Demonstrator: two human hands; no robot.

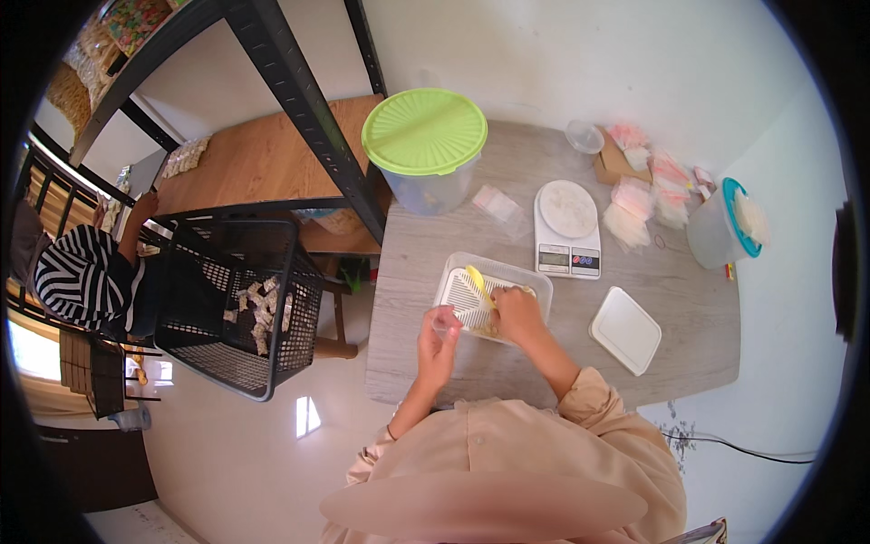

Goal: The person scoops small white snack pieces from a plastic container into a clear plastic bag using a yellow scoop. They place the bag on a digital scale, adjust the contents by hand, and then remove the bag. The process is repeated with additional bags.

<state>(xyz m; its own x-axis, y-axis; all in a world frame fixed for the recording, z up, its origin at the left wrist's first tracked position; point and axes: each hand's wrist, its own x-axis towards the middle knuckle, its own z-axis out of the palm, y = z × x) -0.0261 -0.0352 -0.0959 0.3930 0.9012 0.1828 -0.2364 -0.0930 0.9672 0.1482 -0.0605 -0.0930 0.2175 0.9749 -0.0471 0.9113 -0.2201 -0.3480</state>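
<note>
On the table before me stands a clear plastic container [544, 277] with a white slatted insert [462, 299]. My right hand [518, 314] reaches into it, fingers closed around one end of a yellow plastic spoon [478, 280]. Some pale small pieces show beside that hand, partly covered by it; what they are cannot be told. At the container's near left corner, my left hand [436, 347] holds a small clear plastic bag [445, 319] with a pinkish tint between thumb and fingers.
Behind the container are a white digital kitchen scale [568, 228], plastic bags [499, 204] and a green-lidded tub [428, 146]. A white lid [625, 331] lies right, near a teal-rimmed container [720, 224]. Leftward stand a black crate [238, 306] holding small packets, a metal shelf [299, 102] and another person [85, 279].
</note>
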